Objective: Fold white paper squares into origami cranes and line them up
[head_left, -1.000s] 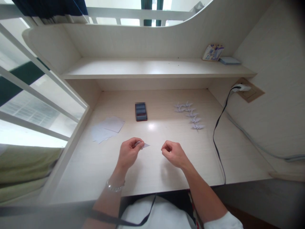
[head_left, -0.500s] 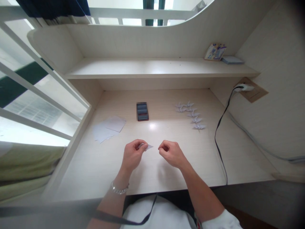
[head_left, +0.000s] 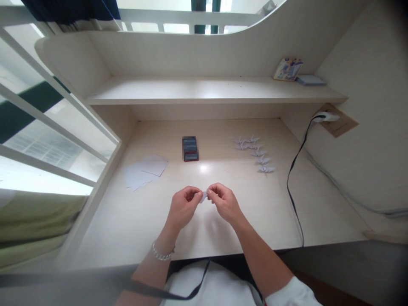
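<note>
Both my hands meet over the middle of the pale wooden desk, pinching one small folded piece of pale paper between them. My left hand holds it from the left with curled fingers. From the right, the thumb and fingertips of my right hand are closed on the paper's other end. A loose pile of pale paper sheets lies to the left. A row of several folded paper cranes sits at the right rear of the desk.
A small dark box stands at the desk's centre rear. A black cable runs from a wall plug down over the front edge. On the shelf above lie a printed packet and a flat pad. White rails stand left.
My right hand has moved left and closed on the folded paper that my left hand held alone before. My left hand has shifted slightly right.
</note>
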Motion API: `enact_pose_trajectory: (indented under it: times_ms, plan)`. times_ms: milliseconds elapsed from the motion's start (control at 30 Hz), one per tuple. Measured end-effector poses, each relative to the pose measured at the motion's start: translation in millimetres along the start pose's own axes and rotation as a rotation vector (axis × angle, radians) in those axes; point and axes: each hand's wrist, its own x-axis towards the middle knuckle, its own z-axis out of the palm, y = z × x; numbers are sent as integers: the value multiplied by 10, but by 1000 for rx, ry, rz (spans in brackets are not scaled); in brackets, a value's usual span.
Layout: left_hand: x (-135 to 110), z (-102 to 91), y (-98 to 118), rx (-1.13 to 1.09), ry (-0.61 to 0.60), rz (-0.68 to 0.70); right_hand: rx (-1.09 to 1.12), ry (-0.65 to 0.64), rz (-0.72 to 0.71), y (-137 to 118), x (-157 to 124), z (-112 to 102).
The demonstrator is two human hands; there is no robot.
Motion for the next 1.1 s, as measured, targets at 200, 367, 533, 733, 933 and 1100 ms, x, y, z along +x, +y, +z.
enact_pose_trajectory:
  times_ms: [200, 367, 533, 733, 933, 1100]
  plan:
    - [22, -72, 58, 161, -162, 8, -192, -139, -59, -130, -3, -132]
    - [34, -98, 67, 183, -215, 3, -96, -165, 11, -90, 34, -154]
    - [7, -246, -29, 232, -225, -41, 62, -87, 49, -27, 133, -322]
    - [23, -290, -79, 96, -169, -79, 40, -88, 51, -53, 180, -471]
    - [74, -27, 69, 81, -235, -14, -21, -221, 71, -72, 62, -217]
    - [69, -33, 1, 84, -270, -36, -29, -224, 87, -32, 74, -216]
